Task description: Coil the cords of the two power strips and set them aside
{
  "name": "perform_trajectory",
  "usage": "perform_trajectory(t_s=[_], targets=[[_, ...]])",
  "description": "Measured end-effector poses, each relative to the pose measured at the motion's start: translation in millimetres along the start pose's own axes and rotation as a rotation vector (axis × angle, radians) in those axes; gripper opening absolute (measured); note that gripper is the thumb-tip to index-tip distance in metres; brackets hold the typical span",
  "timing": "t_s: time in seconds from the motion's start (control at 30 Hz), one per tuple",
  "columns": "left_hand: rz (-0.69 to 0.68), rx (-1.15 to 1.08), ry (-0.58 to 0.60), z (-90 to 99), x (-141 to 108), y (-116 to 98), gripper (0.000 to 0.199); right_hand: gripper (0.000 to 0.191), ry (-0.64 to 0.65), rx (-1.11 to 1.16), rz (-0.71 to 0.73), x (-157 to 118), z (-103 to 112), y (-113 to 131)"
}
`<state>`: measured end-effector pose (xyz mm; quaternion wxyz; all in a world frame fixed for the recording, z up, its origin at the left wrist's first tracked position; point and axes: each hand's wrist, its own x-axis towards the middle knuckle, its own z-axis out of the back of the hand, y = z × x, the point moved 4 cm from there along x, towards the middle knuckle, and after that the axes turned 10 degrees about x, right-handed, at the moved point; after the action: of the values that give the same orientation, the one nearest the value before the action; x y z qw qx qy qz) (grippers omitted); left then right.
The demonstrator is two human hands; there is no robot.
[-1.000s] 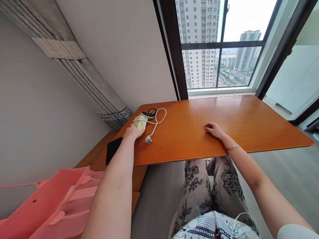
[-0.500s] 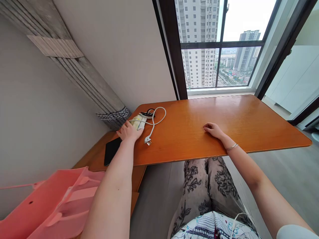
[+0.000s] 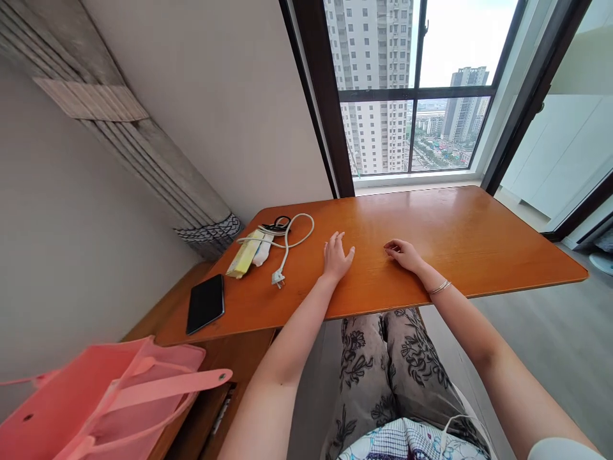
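Note:
My left hand rests on the wooden table with its fingers apart and nothing in it. To its left lie a white cable with a plug, a yellow packet and a white packet. A black coiled cable is behind the packets. The black tablet or phone lies flat near the table's left edge. My right hand rests on the tabletop with its fingers curled inward; whether anything is under them is hidden.
A pink bag stands open at the lower left, its strap sticking out beside the table. A grey curtain hangs along the left wall. Beyond the table is a window with dark frames. My legs are under the table's front edge.
My left hand has moved right, off the packets, to the bare tabletop. The packets and the black device now show more fully. The view has shifted slightly. My right hand stays about where it was.

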<state>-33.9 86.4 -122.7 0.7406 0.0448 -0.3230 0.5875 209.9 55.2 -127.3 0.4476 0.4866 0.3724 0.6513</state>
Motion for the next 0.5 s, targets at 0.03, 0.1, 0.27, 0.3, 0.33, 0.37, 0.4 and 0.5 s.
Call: perform_trajectory(t_s=[0.03, 0.1, 0.27, 0.3, 0.33, 0.37, 0.4, 0.5], targets=[[-0.042, -0.007, 0.014, -4.6, -3.4, -5.8, 0.053, 0.016, -0.010, -0.011, 0.007, 0.1, 0.5, 0.4], [-0.110, -0.021, 0.031, -8.2, -7.8, -11.5, 0.049, 0.015, -0.027, -0.035, 0.020, 0.0, 1.7, 0.9], [-0.158, -0.070, 0.023, -3.0, -9.4, -9.2, 0.035, 0.015, -0.040, -0.107, 0.049, -1.4, 4.0, 2.8], [-0.159, -0.084, 0.022, -2.3, -9.3, -8.8, 0.033, 0.015, -0.039, -0.123, 0.052, -1.8, 4.4, 3.4], [-0.157, -0.099, 0.022, -1.9, -9.3, -8.7, 0.032, 0.015, -0.038, -0.138, 0.052, -2.2, 4.9, 4.1], [-0.154, -0.113, 0.026, -1.8, -9.3, -8.8, 0.031, 0.015, -0.036, -0.153, 0.050, -2.7, 5.2, 4.9], [-0.148, -0.128, 0.030, -1.8, -9.4, -9.0, 0.031, 0.015, -0.032, -0.166, 0.045, -3.2, 5.5, 5.8], [-0.127, -0.167, 0.035, -1.4, -9.9, -9.3, 0.030, 0.014, -0.008, -0.195, 0.023, -5.4, 5.3, 9.3]])
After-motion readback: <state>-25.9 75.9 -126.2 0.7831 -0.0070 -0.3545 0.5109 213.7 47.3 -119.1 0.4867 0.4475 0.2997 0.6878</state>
